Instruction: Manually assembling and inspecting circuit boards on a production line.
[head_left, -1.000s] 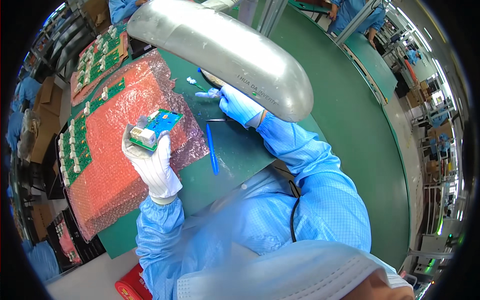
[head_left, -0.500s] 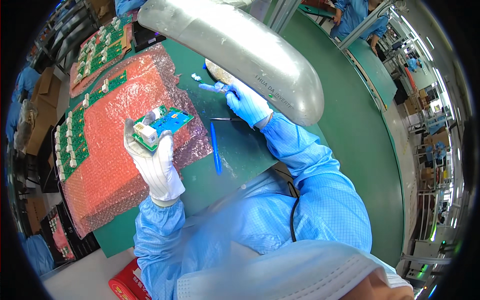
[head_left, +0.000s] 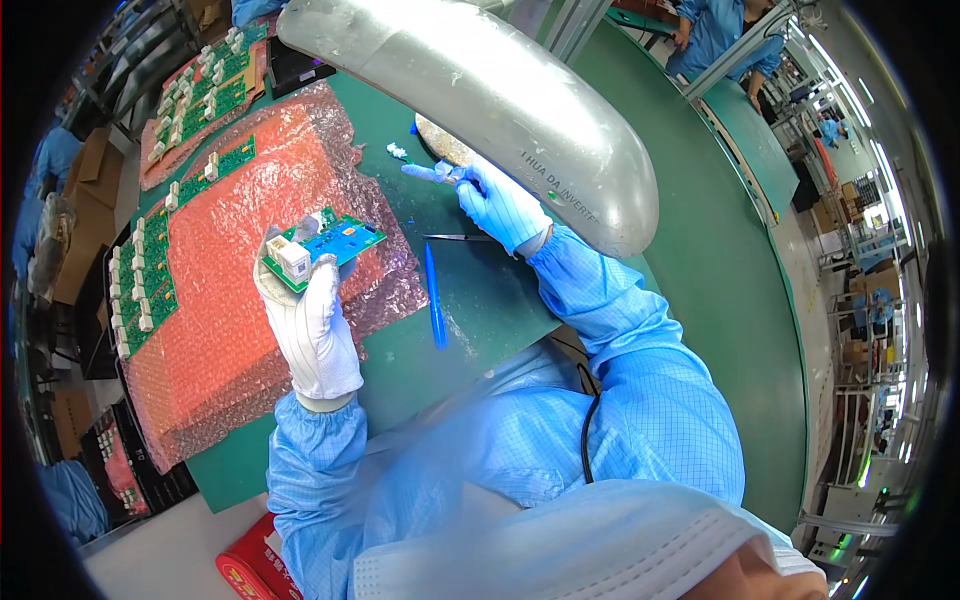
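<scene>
My left hand point(head_left: 316, 335), in a white striped glove, grips a small circuit board point(head_left: 345, 238) by its near end, tilted above the bubble wrap. A blocky white connector point(head_left: 290, 258) stands on that end, and the board's face looks blue under the lamp. Under the lamp head, my gloved right hand point(head_left: 500, 207) has its fingers drawn together, with a blue-lit tip pointing left. What they pinch is too small to make out. Beyond those fingertips is a small white tuft point(head_left: 397, 150). Below the right hand lie dark tweezers point(head_left: 458, 237) and a blue pen-like tool point(head_left: 434, 295).
A large silver lamp head point(head_left: 480, 110) hangs low over the table. Pink bubble wrap point(head_left: 240, 290) covers the left side, with several green circuit boards point(head_left: 145, 270) along it. A round pale object point(head_left: 445, 140) is partly hidden by the lamp. A person point(head_left: 715, 40) sits at the far right.
My left hand has shifted and turned slightly with the circuit board still in its grip. The right hand stays almost in place under the lamp.
</scene>
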